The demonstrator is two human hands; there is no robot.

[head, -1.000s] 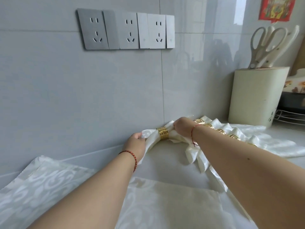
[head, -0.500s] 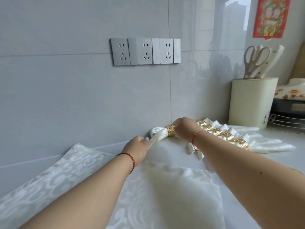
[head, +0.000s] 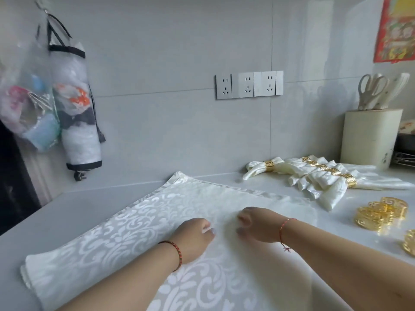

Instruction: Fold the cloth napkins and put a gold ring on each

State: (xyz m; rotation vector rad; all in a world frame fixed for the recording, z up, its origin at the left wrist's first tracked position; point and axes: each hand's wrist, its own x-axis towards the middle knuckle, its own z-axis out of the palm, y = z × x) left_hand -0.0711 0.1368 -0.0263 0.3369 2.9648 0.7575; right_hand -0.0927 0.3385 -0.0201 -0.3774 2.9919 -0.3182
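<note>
A flat stack of white patterned cloth napkins (head: 139, 221) lies on the grey counter in front of me. My left hand (head: 193, 237) and my right hand (head: 258, 224) rest on the middle of the top napkin, fingers curled and pinching at the fabric. At the back right lies a row of several folded napkins (head: 314, 176), each in a gold ring; the leftmost ringed napkin (head: 268, 166) is nearest the wall. Loose gold rings (head: 379, 213) are piled on the counter to the right.
A cream knife block with scissors (head: 370, 135) stands at the back right beside a wire rack (head: 404, 158). Plastic bags (head: 51, 93) hang on the wall at left. Wall sockets (head: 249, 84) sit above the counter. The counter edge drops off at far left.
Both hands have let go of the ringed napkin by the wall and come back to the flat napkin stack. The view has pulled back and turned left.
</note>
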